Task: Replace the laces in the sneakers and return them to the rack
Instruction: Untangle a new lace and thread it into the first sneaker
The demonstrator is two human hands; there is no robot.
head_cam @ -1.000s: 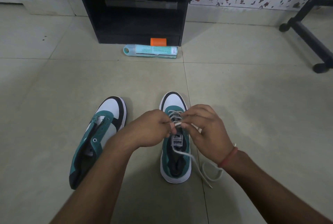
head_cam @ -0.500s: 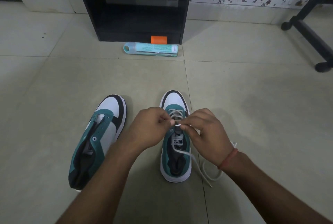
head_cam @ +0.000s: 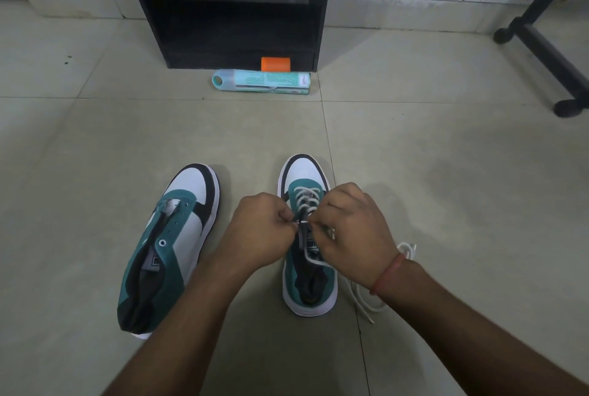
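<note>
Flat white lace point(head_cam: 305, 201), suede sneaker point(head_cam: 307, 287)

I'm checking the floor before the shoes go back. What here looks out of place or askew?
The unlaced sneaker leans over on its side, with no lace, while the other sneaker stands upright. A teal bottle lies toppled on the floor by the black rack. Loose white lace trails beside the right hand.

Your right sneaker point(head_cam: 308, 281) stands upright on the floor, its white lace point(head_cam: 305, 198) threaded partway. Your laceless left sneaker point(head_cam: 172, 246) tilts beside it. The black rack point(head_cam: 229, 10) stands beyond.
</note>
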